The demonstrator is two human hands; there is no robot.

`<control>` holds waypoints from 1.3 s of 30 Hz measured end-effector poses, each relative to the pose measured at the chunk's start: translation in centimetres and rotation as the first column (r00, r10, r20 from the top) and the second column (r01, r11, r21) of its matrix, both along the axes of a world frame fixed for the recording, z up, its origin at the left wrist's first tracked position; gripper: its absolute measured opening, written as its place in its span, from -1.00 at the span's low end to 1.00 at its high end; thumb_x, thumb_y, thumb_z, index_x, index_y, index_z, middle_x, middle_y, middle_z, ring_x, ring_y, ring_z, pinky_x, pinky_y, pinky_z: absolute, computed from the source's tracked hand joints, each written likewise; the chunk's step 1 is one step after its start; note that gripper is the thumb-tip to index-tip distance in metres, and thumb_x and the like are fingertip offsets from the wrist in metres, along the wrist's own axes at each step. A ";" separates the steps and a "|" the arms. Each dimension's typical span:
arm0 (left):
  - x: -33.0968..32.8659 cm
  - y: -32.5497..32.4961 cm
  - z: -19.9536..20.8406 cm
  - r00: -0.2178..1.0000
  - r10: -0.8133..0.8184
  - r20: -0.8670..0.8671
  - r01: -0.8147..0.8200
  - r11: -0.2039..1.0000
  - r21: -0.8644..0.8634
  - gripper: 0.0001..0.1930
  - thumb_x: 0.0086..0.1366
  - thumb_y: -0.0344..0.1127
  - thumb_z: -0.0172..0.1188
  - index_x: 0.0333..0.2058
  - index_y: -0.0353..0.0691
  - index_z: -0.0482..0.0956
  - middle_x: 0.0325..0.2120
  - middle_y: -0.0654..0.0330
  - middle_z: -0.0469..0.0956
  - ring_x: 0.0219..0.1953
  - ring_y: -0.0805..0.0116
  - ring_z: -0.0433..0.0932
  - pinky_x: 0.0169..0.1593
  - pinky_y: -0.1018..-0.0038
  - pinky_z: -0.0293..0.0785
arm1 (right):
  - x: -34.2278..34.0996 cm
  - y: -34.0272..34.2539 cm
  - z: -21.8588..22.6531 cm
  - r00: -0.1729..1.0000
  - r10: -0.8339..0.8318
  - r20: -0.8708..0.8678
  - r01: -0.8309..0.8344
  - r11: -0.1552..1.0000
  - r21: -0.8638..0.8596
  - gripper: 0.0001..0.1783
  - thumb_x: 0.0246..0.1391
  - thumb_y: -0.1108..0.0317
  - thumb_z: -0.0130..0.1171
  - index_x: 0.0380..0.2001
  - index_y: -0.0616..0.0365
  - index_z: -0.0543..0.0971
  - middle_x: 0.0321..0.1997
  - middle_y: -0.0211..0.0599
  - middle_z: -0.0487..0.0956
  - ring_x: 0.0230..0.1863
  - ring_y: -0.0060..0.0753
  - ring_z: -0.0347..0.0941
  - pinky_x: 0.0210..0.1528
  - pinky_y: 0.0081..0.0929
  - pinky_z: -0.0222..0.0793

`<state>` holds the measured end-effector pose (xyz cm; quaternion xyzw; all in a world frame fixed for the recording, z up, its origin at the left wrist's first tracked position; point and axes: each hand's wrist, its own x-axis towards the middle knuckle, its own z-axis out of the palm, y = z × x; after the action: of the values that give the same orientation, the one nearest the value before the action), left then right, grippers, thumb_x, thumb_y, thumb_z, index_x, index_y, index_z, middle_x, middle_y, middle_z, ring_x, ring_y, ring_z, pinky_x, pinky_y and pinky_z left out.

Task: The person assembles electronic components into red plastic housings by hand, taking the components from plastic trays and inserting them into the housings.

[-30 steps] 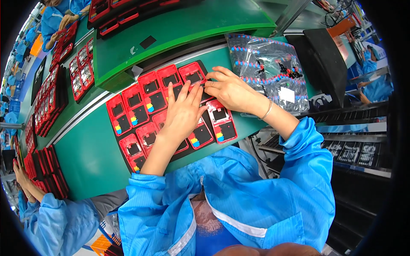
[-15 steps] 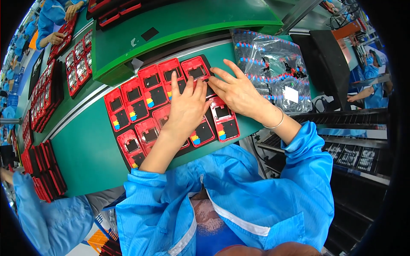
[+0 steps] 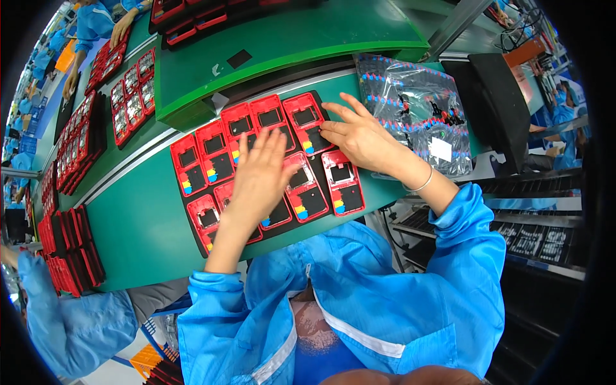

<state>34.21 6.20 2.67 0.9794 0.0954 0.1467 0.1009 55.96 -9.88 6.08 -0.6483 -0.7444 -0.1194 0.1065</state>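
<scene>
A black tray (image 3: 183,212) holds two rows of red plastic casings, each with a dark window and a black panel. Blue and yellow pieces show at the corners of several casings. My left hand (image 3: 260,176) is spread, palm down, over the middle casings and hides parts of them. My right hand (image 3: 362,138) rests its fingertips at the right edge of the far-right casing (image 3: 303,115), fingers apart. I see nothing held in either hand. Below that casing, the near-right casing (image 3: 343,183) lies uncovered.
A green raised shelf (image 3: 289,38) runs along the far side. To the right lies a clear plastic bag (image 3: 417,115) over dark parts with red and blue bits. Stacked red casings (image 3: 67,250) stand at left. A co-worker's hand (image 3: 122,29) shows at upper left.
My left hand has drawn left and toward me, uncovering casings near the tray's middle. My right hand stays by the far-right casing. The whole view has shifted slightly.
</scene>
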 end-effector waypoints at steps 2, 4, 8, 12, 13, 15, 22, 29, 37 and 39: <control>-0.3 1.3 0.0 1.000 0.016 0.016 -0.016 1.000 0.011 -0.40 0.46 0.03 0.13 0.23 -0.38 0.50 0.29 -0.04 0.47 0.45 -0.03 0.25 0.52 -0.14 -0.08 | 0.2 0.8 1.0 1.000 0.015 -0.019 -0.016 1.000 -0.022 -0.73 -0.01 0.39 0.22 -0.20 0.17 0.69 -0.09 -0.35 0.68 0.35 -0.13 0.38 0.54 0.10 0.07; -0.2 1.9 0.3 1.000 -0.012 -0.011 0.013 0.997 0.077 -0.44 0.45 0.00 0.15 0.22 -0.34 0.53 0.28 0.05 0.49 0.42 -0.05 0.30 0.50 -0.23 -0.09 | -0.6 2.5 1.4 0.987 0.091 -0.135 -0.082 0.994 0.072 -0.77 -0.01 0.39 0.22 -0.24 0.15 0.69 -0.10 -0.36 0.68 0.33 -0.14 0.40 0.52 0.07 0.10; 0.1 2.0 -1.0 0.999 -0.017 -0.038 0.021 0.993 0.115 -0.46 0.46 -0.06 0.14 0.26 -0.29 0.49 0.30 0.09 0.47 0.44 0.00 0.26 0.51 -0.26 -0.14 | -1.6 5.8 -1.1 0.976 0.202 -0.074 -0.202 0.979 0.012 -0.73 0.00 0.43 0.22 -0.18 0.20 0.69 -0.05 -0.31 0.68 0.30 -0.17 0.42 0.50 -0.01 0.15; 0.5 1.7 -0.5 0.998 -0.001 -0.064 0.013 0.983 0.185 -0.43 0.45 -0.01 0.14 0.27 -0.29 0.47 0.29 0.11 0.47 0.42 0.04 0.28 0.50 -0.29 -0.16 | -0.8 6.0 -0.4 0.968 0.239 -0.069 -0.243 0.968 -0.057 -0.70 -0.03 0.40 0.25 -0.18 0.21 0.69 -0.03 -0.29 0.67 0.31 -0.16 0.41 0.51 -0.01 0.14; 0.5 1.9 -0.5 0.999 0.004 -0.051 0.006 0.980 0.198 -0.41 0.45 0.01 0.14 0.28 -0.27 0.45 0.28 0.13 0.46 0.40 0.08 0.30 0.49 -0.30 -0.16 | -0.8 6.0 -0.6 0.978 0.197 -0.066 -0.198 0.980 -0.013 -0.69 -0.03 0.39 0.26 -0.17 0.21 0.69 -0.01 -0.29 0.67 0.31 -0.16 0.41 0.51 -0.01 0.14; 0.7 1.8 -0.6 0.998 0.028 -0.056 -0.017 0.982 0.186 -0.41 0.45 0.03 0.14 0.28 -0.26 0.45 0.28 0.13 0.45 0.38 0.11 0.31 0.49 -0.30 -0.15 | -0.8 6.1 -1.1 0.987 0.150 -0.056 -0.148 0.988 0.033 -0.64 -0.04 0.33 0.29 -0.12 0.20 0.69 0.07 -0.29 0.65 0.32 -0.16 0.39 0.52 0.00 0.12; 1.2 1.9 -1.1 0.999 0.048 -0.019 -0.043 0.979 0.199 -0.41 0.45 0.06 0.12 0.28 -0.21 0.47 0.23 0.15 0.46 0.33 0.19 0.35 0.48 -0.29 -0.11 | -1.2 6.1 -1.7 0.995 0.093 0.047 -0.096 0.994 0.061 -0.65 0.02 0.31 0.22 -0.13 0.21 0.72 0.01 -0.30 0.66 0.33 -0.21 0.40 0.55 0.02 0.07; 2.0 1.9 -1.0 0.999 0.039 -0.004 -0.037 0.961 0.273 -0.42 0.39 0.04 0.20 0.19 -0.30 0.55 0.17 0.16 0.53 0.28 0.14 0.42 0.48 -0.33 -0.10 | -1.6 6.6 -1.1 0.988 0.103 0.116 -0.103 0.995 -0.012 -0.60 -0.02 0.39 0.23 -0.06 0.23 0.69 0.06 -0.27 0.64 0.37 -0.15 0.36 0.56 0.07 0.03; -4.8 -1.5 2.1 0.997 -0.078 0.018 0.079 0.996 -0.038 -0.43 0.33 -0.16 0.28 0.23 -0.33 0.49 0.27 0.06 0.45 0.40 0.02 0.29 0.50 -0.27 -0.08 | -5.3 -0.2 0.8 0.885 0.331 -0.326 -0.384 0.917 -0.110 -0.67 -0.12 0.40 0.26 -0.19 0.18 0.69 -0.09 -0.28 0.65 0.13 -0.14 0.50 0.35 -0.03 0.34; -6.9 -2.8 2.2 0.995 -0.099 0.021 0.100 0.991 -0.091 -0.43 0.31 -0.24 0.30 0.25 -0.32 0.48 0.27 0.05 0.46 0.40 0.01 0.30 0.51 -0.24 -0.07 | -6.6 -1.6 -1.1 0.913 0.283 -0.293 -0.325 0.939 -0.107 -0.71 -0.12 0.35 0.24 -0.27 0.22 0.69 -0.16 -0.25 0.65 0.08 -0.18 0.53 0.33 -0.10 0.36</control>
<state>27.32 3.45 4.89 0.9760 0.0523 0.1451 0.1540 49.37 -11.52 5.00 -0.5407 -0.8214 0.0472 0.1753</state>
